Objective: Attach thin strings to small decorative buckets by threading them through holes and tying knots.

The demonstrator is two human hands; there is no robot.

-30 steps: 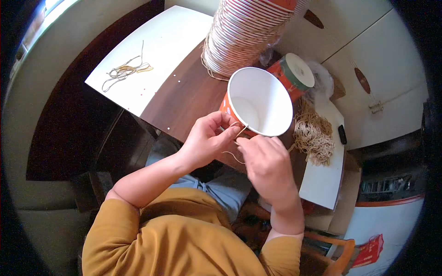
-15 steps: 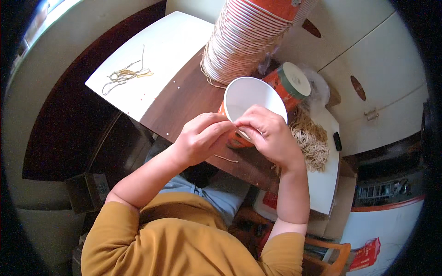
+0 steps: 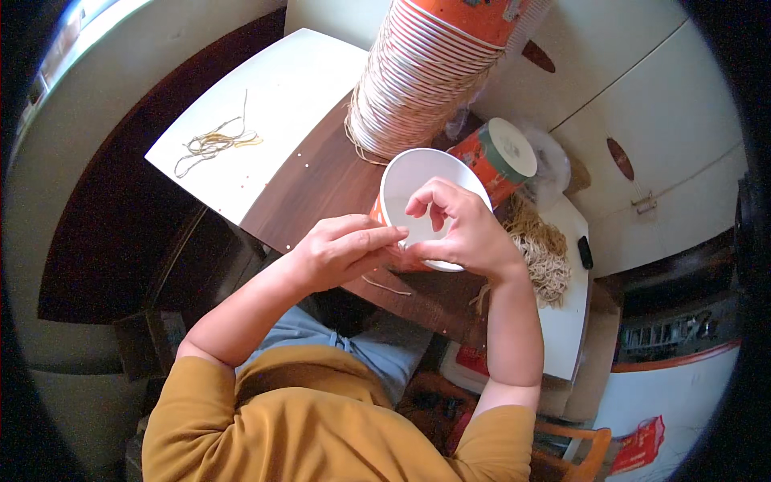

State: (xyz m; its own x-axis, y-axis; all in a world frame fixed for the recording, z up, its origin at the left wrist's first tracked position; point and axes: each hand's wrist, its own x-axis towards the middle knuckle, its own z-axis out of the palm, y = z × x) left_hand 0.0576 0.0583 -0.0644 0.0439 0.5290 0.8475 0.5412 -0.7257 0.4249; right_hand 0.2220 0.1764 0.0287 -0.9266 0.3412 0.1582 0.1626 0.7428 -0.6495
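Observation:
A white-lined paper bucket (image 3: 400, 186) with an orange outside stands tilted in front of me on the brown tabletop (image 3: 301, 189). At its near rim, my left hand (image 3: 341, 251) has its fingers pressed together. Whatever lies between them is hidden. My right hand (image 3: 462, 229) hovers over the bucket's mouth and near rim, thumb and curled forefinger apart, and nothing shows in that gap. A short piece of cord (image 3: 387, 287) lies near the table's front edge, below my left hand.
Behind the bucket rises a tall stack of nested buckets (image 3: 426, 92) with cords along its side. An orange bucket with a green band (image 3: 494, 163) lies right of it. Beige cords (image 3: 546, 265) are heaped at right, beside a small black object (image 3: 585, 252). Loose cords (image 3: 215, 143) lie left.
My right hand has drawn away from my left fingertips, its thumb and forefinger parting. My left hand has stayed by the rim. The whole view has shifted slightly.

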